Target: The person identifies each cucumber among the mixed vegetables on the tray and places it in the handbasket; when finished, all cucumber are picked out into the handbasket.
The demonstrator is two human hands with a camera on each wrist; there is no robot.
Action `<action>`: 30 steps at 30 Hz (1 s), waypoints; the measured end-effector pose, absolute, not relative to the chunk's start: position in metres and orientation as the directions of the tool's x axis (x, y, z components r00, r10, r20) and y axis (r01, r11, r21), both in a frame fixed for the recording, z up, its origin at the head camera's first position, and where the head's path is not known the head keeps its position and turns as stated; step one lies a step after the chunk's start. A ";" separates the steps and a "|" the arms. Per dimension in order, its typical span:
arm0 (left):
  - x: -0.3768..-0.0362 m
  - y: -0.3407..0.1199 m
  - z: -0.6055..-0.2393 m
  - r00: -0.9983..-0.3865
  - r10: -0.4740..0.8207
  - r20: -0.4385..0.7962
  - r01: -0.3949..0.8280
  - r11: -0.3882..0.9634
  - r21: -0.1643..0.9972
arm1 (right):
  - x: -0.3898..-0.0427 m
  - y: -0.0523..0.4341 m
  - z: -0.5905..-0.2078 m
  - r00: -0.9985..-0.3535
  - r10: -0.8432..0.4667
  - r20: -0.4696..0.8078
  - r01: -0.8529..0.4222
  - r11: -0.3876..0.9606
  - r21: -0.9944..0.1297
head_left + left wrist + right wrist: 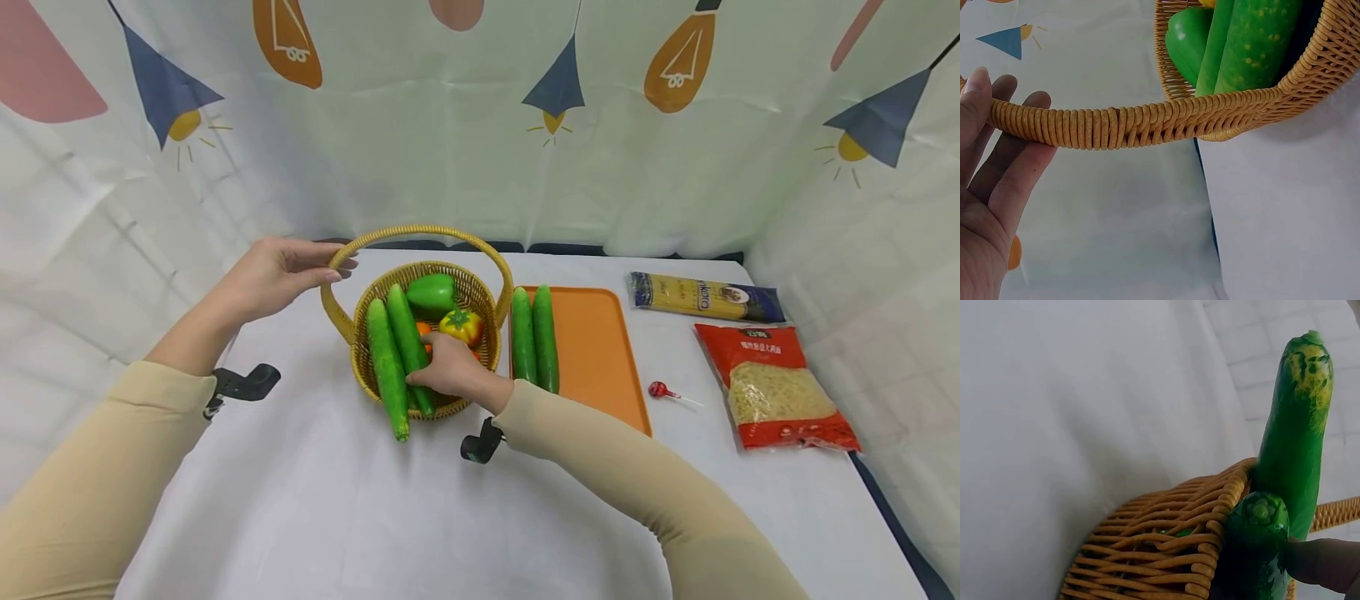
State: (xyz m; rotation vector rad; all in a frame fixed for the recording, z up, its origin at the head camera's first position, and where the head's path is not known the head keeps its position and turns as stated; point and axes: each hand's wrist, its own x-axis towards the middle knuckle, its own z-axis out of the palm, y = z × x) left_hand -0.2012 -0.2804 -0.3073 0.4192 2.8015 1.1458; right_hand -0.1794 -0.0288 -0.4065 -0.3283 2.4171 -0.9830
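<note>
The left hand point(273, 275) steadies the basket point(375, 379) by its handle point(1122, 125), fingers straight. The right hand point(450, 367) grips a cucumber point(408, 342) inside; lifting it clear of the rim toward the tray point(600, 358) at right seems next.

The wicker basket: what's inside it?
Inside the basket: two cucumbers, a green pepper, a yellow-red pepper. The right hand covers something orange; the basket floor is hidden.
</note>
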 end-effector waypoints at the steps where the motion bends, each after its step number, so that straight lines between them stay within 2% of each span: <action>1: -0.201 -0.280 -0.308 -0.959 0.283 0.025 0.219 0.680 0.699 | -0.180 -0.028 -0.407 -0.843 -0.393 -0.368 -0.013 0.698 -0.716; 9: -0.203 -0.280 -0.310 -0.958 0.288 0.020 0.219 0.681 0.699 | -0.185 -0.017 -0.409 -0.809 -0.396 -0.434 0.182 0.533 -0.826; 16: -0.203 -0.282 -0.311 -0.960 0.279 -0.003 0.202 0.702 0.683 | -0.185 -0.005 -0.405 -0.761 -0.451 -0.467 0.281 0.419 -0.863; 21: -0.203 -0.283 -0.311 -0.960 0.279 0.003 0.206 0.701 0.682 | -0.185 0.004 -0.404 -0.743 -0.464 -0.483 0.324 0.383 -0.865; 30: -0.203 -0.282 -0.311 -0.963 0.269 0.019 0.214 0.716 0.665 | -0.186 0.023 -0.399 -0.749 -0.471 -0.466 0.316 0.364 -0.876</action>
